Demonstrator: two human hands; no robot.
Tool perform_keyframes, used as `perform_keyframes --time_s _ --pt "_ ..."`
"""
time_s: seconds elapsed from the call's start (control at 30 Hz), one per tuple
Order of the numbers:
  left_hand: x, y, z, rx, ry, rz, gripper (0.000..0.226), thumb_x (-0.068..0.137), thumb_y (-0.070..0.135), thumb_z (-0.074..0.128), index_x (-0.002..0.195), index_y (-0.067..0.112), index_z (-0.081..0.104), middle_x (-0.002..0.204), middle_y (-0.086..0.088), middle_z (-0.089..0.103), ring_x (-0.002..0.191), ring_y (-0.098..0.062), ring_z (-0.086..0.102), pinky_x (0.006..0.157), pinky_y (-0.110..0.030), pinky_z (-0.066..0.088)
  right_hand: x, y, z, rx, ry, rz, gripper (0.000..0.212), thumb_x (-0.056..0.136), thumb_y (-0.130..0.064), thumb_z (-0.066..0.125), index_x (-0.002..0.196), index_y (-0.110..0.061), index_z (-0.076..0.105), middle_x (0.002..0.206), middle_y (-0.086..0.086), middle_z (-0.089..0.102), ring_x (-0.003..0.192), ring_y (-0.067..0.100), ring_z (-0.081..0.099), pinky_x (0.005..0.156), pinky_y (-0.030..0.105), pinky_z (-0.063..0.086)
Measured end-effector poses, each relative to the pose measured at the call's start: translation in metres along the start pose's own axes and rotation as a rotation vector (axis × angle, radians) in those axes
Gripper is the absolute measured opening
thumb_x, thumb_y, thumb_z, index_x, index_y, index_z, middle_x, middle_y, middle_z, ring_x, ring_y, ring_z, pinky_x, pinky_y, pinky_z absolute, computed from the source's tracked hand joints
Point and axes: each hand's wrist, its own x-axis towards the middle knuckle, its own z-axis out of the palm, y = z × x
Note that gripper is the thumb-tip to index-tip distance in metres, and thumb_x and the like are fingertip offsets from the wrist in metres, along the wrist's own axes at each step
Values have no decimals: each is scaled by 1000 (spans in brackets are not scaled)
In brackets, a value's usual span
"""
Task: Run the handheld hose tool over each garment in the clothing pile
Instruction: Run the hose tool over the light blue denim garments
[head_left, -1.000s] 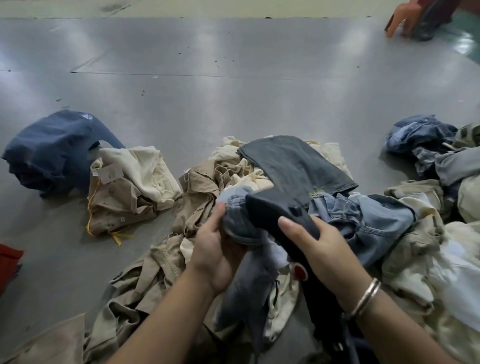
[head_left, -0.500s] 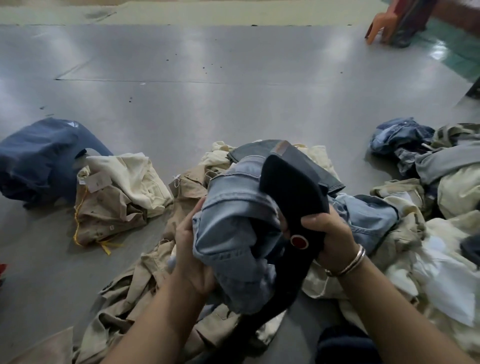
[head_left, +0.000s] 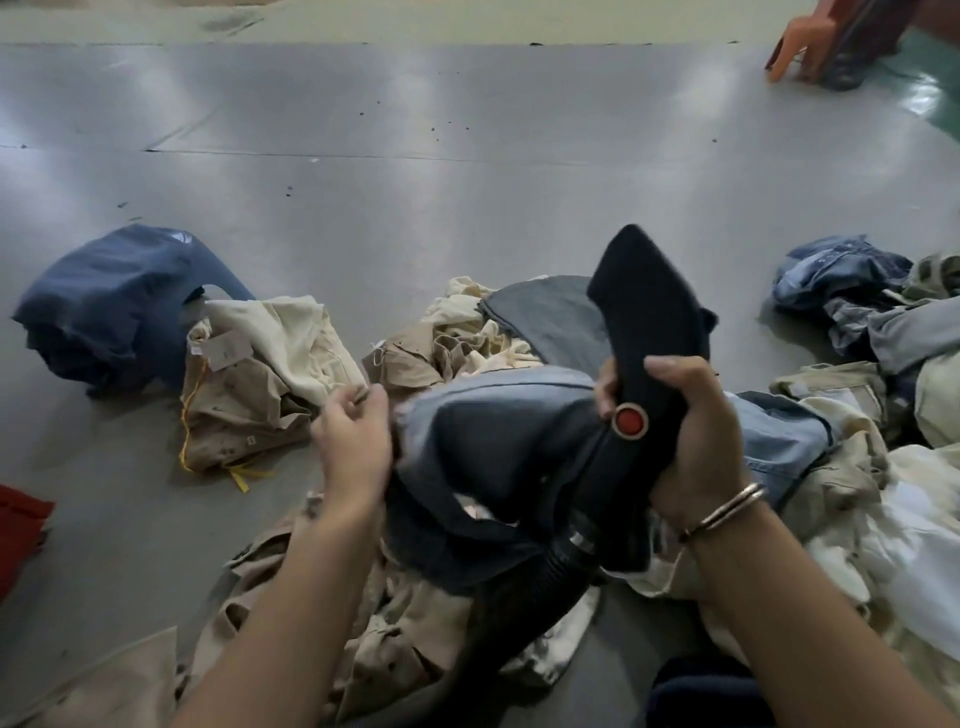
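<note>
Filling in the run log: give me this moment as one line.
right hand: grips hose tool | left hand: at denim garment, grip unclear | stage: garment lifted over clothing pile

You have two hands (head_left: 353, 447) (head_left: 691, 421), one black hose tool (head_left: 649, 332) with one red button (head_left: 630, 421), two wrist bangles (head_left: 727, 512), and one orange stool (head_left: 792, 49) at the floor's far right corner.

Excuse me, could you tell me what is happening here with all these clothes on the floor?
A person sits over a clothing pile on the grey floor. The right hand grips a black hose tool with a red button, its head raised. The left hand holds the edge of a blue denim garment lifted beside the tool. A navy and a beige garment lie apart on the left.
</note>
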Motion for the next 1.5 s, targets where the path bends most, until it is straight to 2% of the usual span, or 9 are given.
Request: perform_keyframes --time_s 0.13,0.27,0.5,0.67,0.83,0.97,1.17,1.33,1.5 --pt "-50 -11 7 172 -150 760 7 82 17 51 85 23 52 75 9 53 66 -5 51 62 -16 42 -2 -3 3 59 27 -14 16 72 -18 49 70 -6 59 60 11 51 49 18 48 46 21 43" --pt "-60 -44 32 765 -658 485 25 79 30 50 100 20 58 96 -6 69 91 -23 64 70 -29 48 -8 -10 4 19 -77 -20 14 70 -22 55 72 -9 60 62 8 52 52 16 47 49 22 40" --pt "-34 -56 67 863 -491 473 55 81 47 64 132 28 54 140 -4 42 127 -33 37 101 -39 36 -23 -24 4 42 -250 -82 18 66 -25 62 81 -15 66 65 5 54 56 15 49 53 20 41" --pt "-45 -52 60 516 -1103 388 58 73 43 59 123 14 62 135 0 46 123 -14 48 102 -28 41 -22 -27 -5 102 -131 -98 34 78 -18 31 79 -13 64 63 5 51 55 15 47 54 21 44" --pt "-44 -55 65 495 -702 429 21 90 19 60 95 1 69 96 -16 70 87 -15 60 66 -25 40 -20 -30 -12 91 -181 -97 33 78 -20 33 81 -13 65 65 4 53 56 15 48 55 21 45" --pt "-31 -26 52 295 -525 196 41 81 34 46 74 -2 65 79 -22 67 73 -17 52 64 -33 39 -17 -41 -27 -146 0 93 24 75 -20 45 65 -12 66 59 6 56 52 15 53 50 18 46" --pt "-31 -4 39 -550 -852 -645 31 74 33 53 84 6 64 84 -13 56 75 -22 58 72 -30 48 -25 -21 -31 -434 83 221 23 73 -3 58 94 6 54 56 14 59 46 21 57 43 26 49" --pt "-33 19 18 -879 -1028 -710 38 79 22 57 94 -12 66 86 -27 68 77 -35 70 72 -41 59 -42 -10 -22 -258 -234 247 35 49 -3 55 82 10 53 55 18 56 45 23 53 81 44 56" --pt "-46 28 6 -901 -1072 -585 31 72 10 70 92 -13 70 86 -32 67 77 -42 69 68 -43 59 -37 14 -12 -229 -248 244 65 38 -11 63 99 8 51 59 15 62 46 22 58 45 22 47"
